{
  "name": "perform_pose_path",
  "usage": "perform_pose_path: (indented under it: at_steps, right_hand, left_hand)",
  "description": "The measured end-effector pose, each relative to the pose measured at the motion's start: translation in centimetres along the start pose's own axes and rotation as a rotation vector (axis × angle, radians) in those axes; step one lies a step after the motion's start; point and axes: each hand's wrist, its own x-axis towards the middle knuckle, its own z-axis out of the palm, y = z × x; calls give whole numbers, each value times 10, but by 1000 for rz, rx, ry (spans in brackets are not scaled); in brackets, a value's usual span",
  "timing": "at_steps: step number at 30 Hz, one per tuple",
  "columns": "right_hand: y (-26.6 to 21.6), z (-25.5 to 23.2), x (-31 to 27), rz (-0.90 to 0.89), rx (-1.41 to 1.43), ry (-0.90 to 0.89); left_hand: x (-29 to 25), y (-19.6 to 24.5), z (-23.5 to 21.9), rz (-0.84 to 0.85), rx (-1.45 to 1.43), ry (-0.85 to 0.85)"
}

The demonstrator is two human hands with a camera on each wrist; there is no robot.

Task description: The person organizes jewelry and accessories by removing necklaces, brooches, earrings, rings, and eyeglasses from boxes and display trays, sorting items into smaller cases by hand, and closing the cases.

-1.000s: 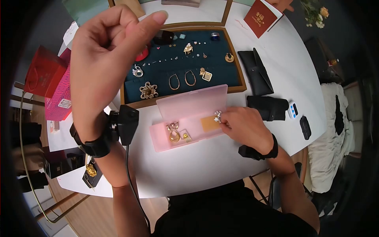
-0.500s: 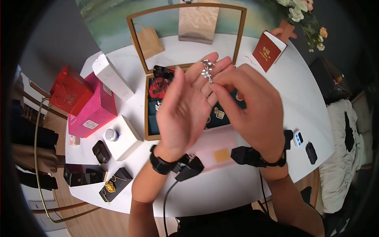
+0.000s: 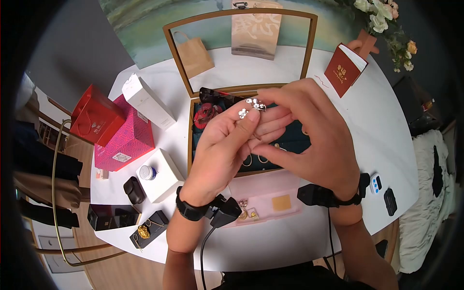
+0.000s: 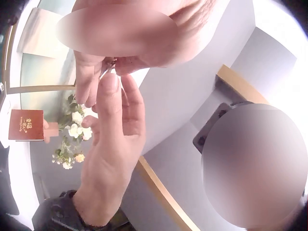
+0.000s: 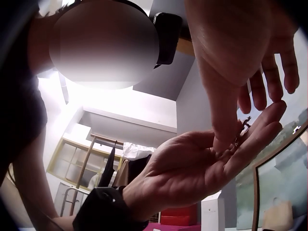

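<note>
In the head view, my left hand (image 3: 217,150) is raised over the jewellery case, its thumb pressing a silver flower-like ornament (image 3: 243,113) against the fingers. My right hand (image 3: 321,137) curves round from the other side, thumb and fingers apart, fingertips close beside the ornament. Both wrist views show the hands meeting; part of the ornament (image 5: 246,124) pokes out by the left fingers in the right wrist view. Under the hands lies an open pink box (image 3: 295,205) with gold-coloured pieces (image 3: 253,214) and a yellow card (image 3: 281,203). The hands hide much of the case.
The framed lid (image 3: 313,48) of the case stands raised behind. To the left are a red bag (image 3: 96,116), a white box (image 3: 162,176) and a black tray (image 3: 157,227) with jewellery. A red booklet (image 3: 342,72) and flowers (image 3: 382,21) are at the back right.
The right hand has come up from the pink box with the silver ornament. The left hand has lowered to meet it; its open palm has closed, thumb over the ornament. The right fingers have spread from their pinch.
</note>
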Motion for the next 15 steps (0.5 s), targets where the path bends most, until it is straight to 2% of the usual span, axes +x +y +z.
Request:
perform_pose_path:
  at_steps: [4, 12, 14, 15]
  right_hand:
    - [3, -5, 1, 28, -15, -15]
    - [6, -5, -1, -53, 14, -17]
    - [7, -5, -1, -43, 3, -16]
    - [7, -5, -1, -35, -9, -18]
  left_hand:
    - [-4, 2, 1, -33, 26, -47]
    - [-6, 0, 0, -49, 74, -59]
    - [-6, 0, -2, -29, -203, -103]
    - [-6, 1, -1, -29, -202, -104]
